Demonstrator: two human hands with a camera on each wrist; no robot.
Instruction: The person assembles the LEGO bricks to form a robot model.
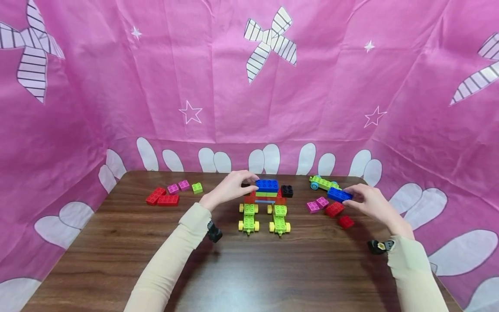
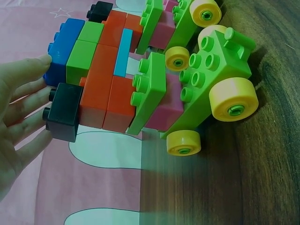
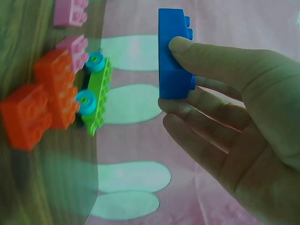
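A build of stacked toy bricks stands at the middle of the table, with a blue brick (image 1: 267, 186) on top. Below it come a lime layer (image 2: 83, 56), red bricks (image 2: 96, 84) and two lime wheeled bases (image 1: 248, 223) with yellow wheels. Black bricks (image 2: 64, 111) sit at its two sides. My left hand (image 1: 234, 186) holds the left end of the top blue brick, thumb on it and fingers partly hidden behind the build. My right hand (image 1: 364, 199) pinches another blue brick (image 3: 174, 56) between thumb and fingers, above the loose bricks at the right.
At the right lie a lime car base (image 1: 325, 183) with blue wheels, pink bricks (image 1: 313, 207) and red bricks (image 1: 334, 209). On the left are red bricks (image 1: 168, 200), pink bricks (image 1: 173, 189) and a lime brick (image 1: 197, 187). A pink curtain (image 1: 218, 108) surrounds the table.
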